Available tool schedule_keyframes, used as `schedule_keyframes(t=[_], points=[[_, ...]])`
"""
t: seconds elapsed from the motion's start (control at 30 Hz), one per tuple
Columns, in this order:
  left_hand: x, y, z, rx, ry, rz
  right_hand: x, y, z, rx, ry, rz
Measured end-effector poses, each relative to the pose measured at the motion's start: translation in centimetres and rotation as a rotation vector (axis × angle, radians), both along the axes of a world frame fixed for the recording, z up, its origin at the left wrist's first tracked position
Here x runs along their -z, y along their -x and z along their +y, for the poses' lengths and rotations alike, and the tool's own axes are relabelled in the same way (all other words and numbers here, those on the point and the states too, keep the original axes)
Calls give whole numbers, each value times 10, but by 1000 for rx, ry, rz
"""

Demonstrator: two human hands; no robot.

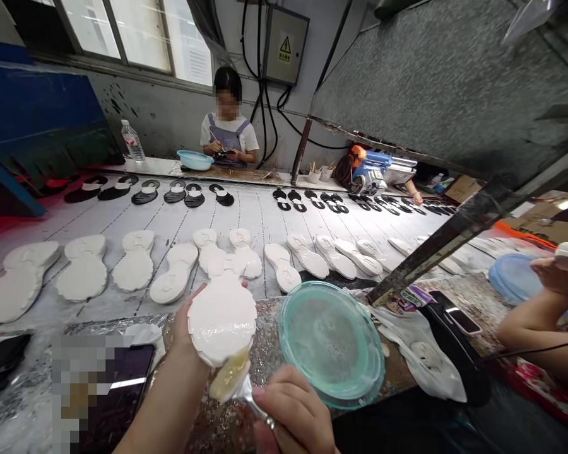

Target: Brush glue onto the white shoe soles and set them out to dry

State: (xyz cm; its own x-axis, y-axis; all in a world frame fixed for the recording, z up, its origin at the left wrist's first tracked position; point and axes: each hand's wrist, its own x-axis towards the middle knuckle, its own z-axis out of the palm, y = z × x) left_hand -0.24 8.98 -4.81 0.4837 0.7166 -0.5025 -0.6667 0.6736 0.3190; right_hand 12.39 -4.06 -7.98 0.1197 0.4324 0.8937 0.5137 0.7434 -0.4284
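One sole (222,302), lower centre, seemingly mid-brushing, left hand (185,325) cradling it, right hand (297,410) gripping brush (231,375); other soles (132,261), mid-frame, coating undeterminable.

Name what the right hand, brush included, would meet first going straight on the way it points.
The brush in the right hand points up-left, so probably the lower edge of the white sole, with the left hand close beyond. Brush and sole overlap in view; depth is unclear, so they may touch.
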Motion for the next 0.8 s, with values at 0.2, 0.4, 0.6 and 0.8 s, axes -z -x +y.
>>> schedule_keyframes(t=[0.2, 0.4, 0.6, 0.8], points=[[-4, 5, 2, 199, 52, -51, 4, -11, -3, -131, 427, 168], [-6, 6, -9, 283, 54, -159, 2, -27, -4, -307, 526, 391], [-9, 7, -15, 448, -17, -378, -2, -31, -5, -562, 453, 602], [-21, -3, -20, 482, -61, -296, 1, -36, -7, -656, 473, 621]])
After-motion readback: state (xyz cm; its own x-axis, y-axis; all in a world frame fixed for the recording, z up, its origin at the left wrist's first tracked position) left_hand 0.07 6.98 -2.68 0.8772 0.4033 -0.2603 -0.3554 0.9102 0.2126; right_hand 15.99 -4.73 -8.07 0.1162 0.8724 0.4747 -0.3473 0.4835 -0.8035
